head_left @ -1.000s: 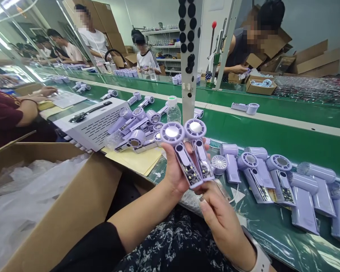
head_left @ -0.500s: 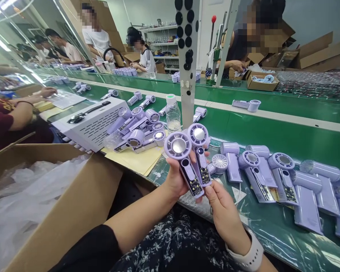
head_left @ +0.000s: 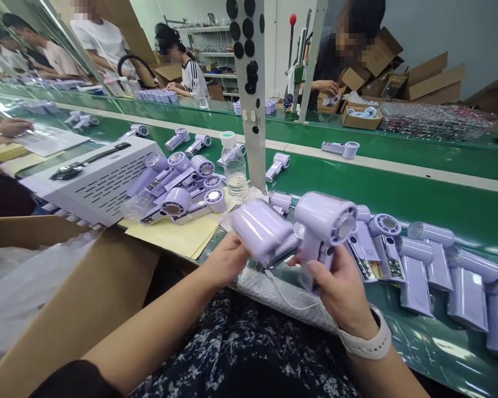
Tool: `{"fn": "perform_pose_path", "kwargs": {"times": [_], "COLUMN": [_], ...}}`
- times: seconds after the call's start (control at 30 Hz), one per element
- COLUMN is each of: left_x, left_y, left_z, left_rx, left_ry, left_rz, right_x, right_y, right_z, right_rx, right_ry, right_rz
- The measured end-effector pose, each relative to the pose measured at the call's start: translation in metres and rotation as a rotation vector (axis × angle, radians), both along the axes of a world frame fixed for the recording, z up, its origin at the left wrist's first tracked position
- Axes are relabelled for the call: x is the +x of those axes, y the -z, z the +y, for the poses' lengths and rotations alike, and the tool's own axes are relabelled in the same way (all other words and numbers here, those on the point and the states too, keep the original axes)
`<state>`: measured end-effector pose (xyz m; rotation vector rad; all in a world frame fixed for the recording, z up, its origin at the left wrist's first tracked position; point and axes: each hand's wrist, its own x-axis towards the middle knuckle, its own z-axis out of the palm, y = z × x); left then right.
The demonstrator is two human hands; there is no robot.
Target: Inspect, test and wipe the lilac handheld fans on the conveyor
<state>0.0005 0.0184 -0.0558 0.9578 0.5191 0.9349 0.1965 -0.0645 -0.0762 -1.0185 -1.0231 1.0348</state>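
My left hand [head_left: 231, 258] grips a lilac handheld fan [head_left: 260, 228], which is tilted and blurred by motion. In my right hand [head_left: 343, 290] is a second handheld fan [head_left: 324, 214], its head up and its round grille facing right. The two fans are apart at their heads. Just beyond my right hand, a row of lilac fans [head_left: 415, 276] lies on the green bench, several in clear wrap. To the left, a pile of fans [head_left: 178, 177] rests on yellow sheets [head_left: 195, 243], some with circuit boards showing in their handles.
A grey vented metal box [head_left: 108, 177] with a black cord stands left of the pile. Near the post [head_left: 253, 99] is a clear bottle [head_left: 235, 171]. An open carton [head_left: 87, 298] holding plastic bags is at lower left. Co-workers sit across the green conveyor [head_left: 357, 177].
The two fans, earlier held side by side with their boards facing me, are now separated, one in each hand and turned over. My right hand has risen and the view has shifted right.
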Motion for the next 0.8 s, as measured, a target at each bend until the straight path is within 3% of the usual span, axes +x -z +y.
{"fn": "perform_pose_path", "kwargs": {"times": [0.13, 0.37, 0.57, 0.8], "left_x": [0.005, 0.017, 0.024, 0.03], "left_y": [0.006, -0.004, -0.006, -0.001], "left_z": [-0.005, -0.023, -0.019, -0.025], "left_rx": [-0.061, 0.183, 0.181, 0.1], "left_ry": [0.014, 0.344, 0.286, 0.291], "left_rz": [-0.024, 0.02, 0.073, 0.009], "right_x": [0.019, 0.02, 0.018, 0.01], "right_y": [-0.007, -0.022, -0.018, -0.018], "right_z": [-0.005, -0.023, -0.028, -0.026], "right_rx": [-0.066, -0.042, -0.093, -0.147], "right_ry": [0.079, -0.056, -0.02, -0.075], "right_rz": [0.065, 0.151, 0.182, 0.293]}}
